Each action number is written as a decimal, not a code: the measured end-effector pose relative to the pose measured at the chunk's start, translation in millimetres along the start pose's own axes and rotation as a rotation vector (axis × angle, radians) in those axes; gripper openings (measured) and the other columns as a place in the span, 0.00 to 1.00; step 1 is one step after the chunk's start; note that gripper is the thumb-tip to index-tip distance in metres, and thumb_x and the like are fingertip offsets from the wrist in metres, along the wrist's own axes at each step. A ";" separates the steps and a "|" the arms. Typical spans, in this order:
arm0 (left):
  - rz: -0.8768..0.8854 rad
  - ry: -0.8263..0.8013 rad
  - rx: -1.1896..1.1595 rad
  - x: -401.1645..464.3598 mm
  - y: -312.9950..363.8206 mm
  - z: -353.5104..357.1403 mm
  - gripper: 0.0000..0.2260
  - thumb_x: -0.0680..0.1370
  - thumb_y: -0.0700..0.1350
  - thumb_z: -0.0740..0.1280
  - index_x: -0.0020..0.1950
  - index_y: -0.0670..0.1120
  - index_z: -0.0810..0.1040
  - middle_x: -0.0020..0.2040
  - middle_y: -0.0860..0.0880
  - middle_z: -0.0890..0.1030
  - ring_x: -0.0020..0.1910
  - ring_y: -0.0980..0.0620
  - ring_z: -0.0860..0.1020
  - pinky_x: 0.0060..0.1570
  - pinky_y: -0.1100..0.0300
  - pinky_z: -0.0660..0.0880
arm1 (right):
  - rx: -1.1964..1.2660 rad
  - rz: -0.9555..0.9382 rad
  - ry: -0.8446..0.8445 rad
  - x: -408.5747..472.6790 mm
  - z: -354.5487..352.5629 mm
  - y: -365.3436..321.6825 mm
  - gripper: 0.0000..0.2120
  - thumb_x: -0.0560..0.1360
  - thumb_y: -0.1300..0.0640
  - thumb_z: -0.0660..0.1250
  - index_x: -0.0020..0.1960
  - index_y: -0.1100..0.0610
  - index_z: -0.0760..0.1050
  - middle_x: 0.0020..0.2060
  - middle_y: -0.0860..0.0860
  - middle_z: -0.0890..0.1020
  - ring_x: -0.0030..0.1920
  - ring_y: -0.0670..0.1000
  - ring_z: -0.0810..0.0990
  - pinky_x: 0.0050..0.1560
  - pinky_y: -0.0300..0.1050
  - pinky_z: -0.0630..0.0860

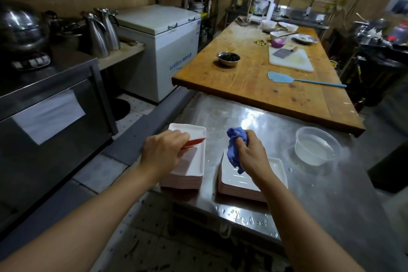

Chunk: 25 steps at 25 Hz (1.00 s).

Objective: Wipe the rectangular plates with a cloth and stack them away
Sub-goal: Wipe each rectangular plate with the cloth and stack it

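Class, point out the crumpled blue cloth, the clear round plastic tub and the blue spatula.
crumpled blue cloth (234,149), head view, hanging folds.
clear round plastic tub (318,130), head view, far rim.
blue spatula (280,77), head view, blade.

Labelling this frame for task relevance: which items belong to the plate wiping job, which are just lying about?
Job: blue cloth in right hand; tilted plate in left hand; left plate stack; right plate stack.

Lying about: plastic tub, blue spatula, cleaver, cutting board, metal bowl, jugs.
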<state>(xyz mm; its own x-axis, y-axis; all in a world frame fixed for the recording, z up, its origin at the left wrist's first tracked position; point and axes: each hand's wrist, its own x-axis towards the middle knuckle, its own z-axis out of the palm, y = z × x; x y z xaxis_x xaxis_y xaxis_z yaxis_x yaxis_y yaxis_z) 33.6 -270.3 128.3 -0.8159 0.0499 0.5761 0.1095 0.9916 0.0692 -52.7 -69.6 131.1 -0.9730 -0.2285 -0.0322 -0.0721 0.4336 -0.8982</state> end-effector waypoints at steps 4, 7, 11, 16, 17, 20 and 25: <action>0.123 -0.039 0.138 -12.5 2.5 17.0 0.06 0.68 0.37 0.68 0.32 0.45 0.74 0.27 0.48 0.72 0.24 0.47 0.72 0.20 0.63 0.61 | -0.010 0.013 -0.004 0.1 4.7 11.0 0.05 0.80 0.53 0.56 0.52 0.51 0.69 0.41 0.54 0.77 0.31 0.55 0.78 0.18 0.42 0.72; 0.191 -0.041 0.195 -19.1 4.9 27.1 0.08 0.68 0.36 0.63 0.31 0.46 0.73 0.25 0.48 0.71 0.23 0.48 0.70 0.20 0.64 0.59 | -0.007 0.016 0.005 0.3 5.2 15.9 0.04 0.81 0.53 0.56 0.52 0.52 0.69 0.40 0.53 0.77 0.31 0.53 0.78 0.17 0.40 0.71; 0.203 -0.152 0.192 -29.6 7.9 39.6 0.10 0.61 0.34 0.74 0.31 0.45 0.75 0.26 0.48 0.72 0.23 0.48 0.71 0.20 0.63 0.60 | -0.023 0.019 0.009 1.0 5.8 21.8 0.04 0.81 0.54 0.55 0.52 0.52 0.68 0.41 0.52 0.77 0.34 0.49 0.77 0.18 0.39 0.71; 0.128 -0.268 0.189 -43.4 4.7 50.0 0.13 0.54 0.33 0.77 0.27 0.45 0.75 0.26 0.49 0.72 0.25 0.49 0.72 0.20 0.65 0.58 | -0.005 0.042 -0.018 1.6 7.3 28.4 0.04 0.81 0.54 0.55 0.54 0.51 0.67 0.45 0.54 0.77 0.36 0.53 0.78 0.18 0.39 0.72; 0.126 -0.291 0.183 -45.7 4.4 52.8 0.13 0.54 0.34 0.77 0.27 0.45 0.75 0.26 0.49 0.72 0.25 0.49 0.72 0.20 0.65 0.57 | -0.009 0.046 -0.017 2.1 7.3 30.0 0.04 0.81 0.54 0.55 0.54 0.51 0.67 0.45 0.54 0.77 0.36 0.52 0.78 0.18 0.38 0.72; 0.113 -0.390 0.144 -52.0 4.2 64.7 0.15 0.53 0.44 0.82 0.30 0.45 0.78 0.30 0.49 0.75 0.27 0.50 0.73 0.19 0.66 0.59 | -0.013 0.059 -0.017 4.6 8.0 35.8 0.05 0.81 0.54 0.55 0.55 0.52 0.68 0.45 0.53 0.77 0.36 0.49 0.77 0.18 0.36 0.70; 0.068 -0.443 0.119 -40.6 -2.4 78.8 0.20 0.55 0.53 0.82 0.39 0.44 0.81 0.36 0.48 0.77 0.33 0.49 0.76 0.21 0.63 0.63 | 0.025 0.089 -0.002 10.9 6.1 46.5 0.07 0.81 0.53 0.56 0.55 0.53 0.69 0.44 0.53 0.78 0.36 0.51 0.79 0.20 0.38 0.72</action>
<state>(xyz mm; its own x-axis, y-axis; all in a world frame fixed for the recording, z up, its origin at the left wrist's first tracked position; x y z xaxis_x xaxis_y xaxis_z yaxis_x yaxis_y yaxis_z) 21.8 -265.3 40.6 -0.9759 0.1362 0.1708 0.1267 0.9898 -0.0652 -65.4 -57.2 86.4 -0.9749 -0.1918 -0.1128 0.0199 0.4298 -0.9027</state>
